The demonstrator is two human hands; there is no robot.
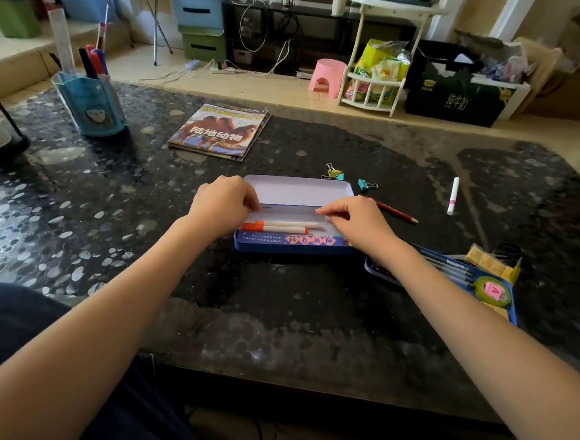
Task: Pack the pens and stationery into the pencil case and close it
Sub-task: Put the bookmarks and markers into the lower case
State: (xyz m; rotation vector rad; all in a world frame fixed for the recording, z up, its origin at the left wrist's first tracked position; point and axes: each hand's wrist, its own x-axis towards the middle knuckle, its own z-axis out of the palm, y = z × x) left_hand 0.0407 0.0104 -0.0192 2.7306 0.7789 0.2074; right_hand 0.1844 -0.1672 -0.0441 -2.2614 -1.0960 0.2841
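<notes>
At mid-tabletop (308, 324) the open pencil case (290, 244) holds two pens (281, 226); left hand (223, 203) and right hand (357, 221), fingers curled, grip its inner tray. Shutting it now would leave out the pencil (397, 212), white pen (453, 196) and clips (367, 185).

glossy dark speckled stone-look table (108, 241), smooth blue painted tin-like pencil case (290, 245) with a matt pale lining, glossy paper magazine (219, 132) behind the case, smooth blue plastic pen holder (90, 106) seen left of the magazine
</notes>
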